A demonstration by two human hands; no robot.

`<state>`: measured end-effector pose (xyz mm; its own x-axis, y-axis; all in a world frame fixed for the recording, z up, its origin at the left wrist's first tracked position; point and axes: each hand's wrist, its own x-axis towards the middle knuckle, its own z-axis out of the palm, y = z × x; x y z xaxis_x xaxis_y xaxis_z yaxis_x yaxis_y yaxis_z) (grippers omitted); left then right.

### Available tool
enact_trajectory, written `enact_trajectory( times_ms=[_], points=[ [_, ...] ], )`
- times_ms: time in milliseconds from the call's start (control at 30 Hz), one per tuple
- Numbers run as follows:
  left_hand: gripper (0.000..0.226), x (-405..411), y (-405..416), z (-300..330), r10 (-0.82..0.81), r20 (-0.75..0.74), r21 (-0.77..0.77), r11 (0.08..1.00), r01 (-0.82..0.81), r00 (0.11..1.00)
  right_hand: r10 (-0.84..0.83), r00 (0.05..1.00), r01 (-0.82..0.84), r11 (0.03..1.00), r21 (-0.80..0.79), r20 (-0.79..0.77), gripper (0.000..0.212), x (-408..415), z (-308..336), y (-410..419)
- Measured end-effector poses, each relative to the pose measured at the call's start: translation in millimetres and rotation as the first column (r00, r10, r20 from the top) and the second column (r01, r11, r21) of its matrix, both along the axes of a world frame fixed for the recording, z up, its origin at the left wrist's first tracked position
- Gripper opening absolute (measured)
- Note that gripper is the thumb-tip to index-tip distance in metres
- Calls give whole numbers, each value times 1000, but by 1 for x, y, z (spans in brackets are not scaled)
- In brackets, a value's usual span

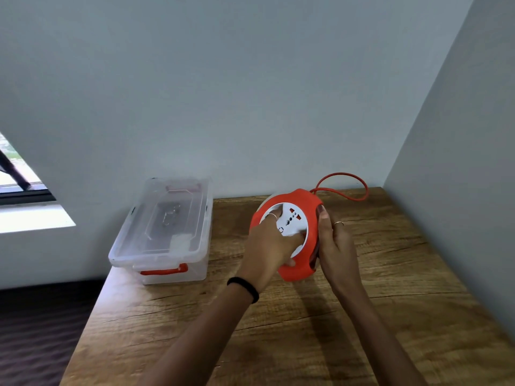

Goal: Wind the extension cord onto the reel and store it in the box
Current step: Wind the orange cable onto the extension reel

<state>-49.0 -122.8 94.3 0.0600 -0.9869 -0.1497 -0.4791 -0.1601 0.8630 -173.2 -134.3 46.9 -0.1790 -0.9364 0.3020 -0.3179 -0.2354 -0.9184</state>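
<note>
An orange cord reel (302,263) with a white socket face (289,218) is held tilted above the wooden table (278,330). My left hand (269,246) lies on the white face, fingers curled into its recesses. My right hand (334,240) grips the reel's right rim, thumb on the orange edge. A loop of orange cord (359,190) trails out from the reel's top toward the back wall. A clear plastic box (161,232) with its lid on and an orange latch stands at the table's left rear corner.
Grey walls close the table at the back and on the right. The table's left edge drops to a dark floor. A window sill lies at the far left.
</note>
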Motion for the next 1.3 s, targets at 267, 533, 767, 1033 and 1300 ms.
enact_trajectory(
  times_ms=[267, 533, 767, 1033, 1300],
  points=[
    [70, 3, 3, -2, -65, 244, -169, 980, 109, 968, -74, 997, 74, 997, 12, 28, 47, 6, 4, 1],
    [65, 38, -14, 15, -372, 680, -33, 846, 533, 632, 39, 965, -70, 991, 110, 259, 51, 5, 8, -1],
    [64, 52, -31, 46, -464, 875, 251, 676, 693, 136, 54, 907, -173, 952, 253, 417, 51, 12, 7, 2],
    [62, 55, -31, 45, -432, 890, 212, 672, 709, 144, 29, 903, -159, 949, 273, 428, 52, 11, 8, -2],
    [50, 59, -12, 41, -37, 768, -276, 882, 383, 639, -19, 892, -111, 960, 259, 451, 49, 8, 9, -6]
  ],
)
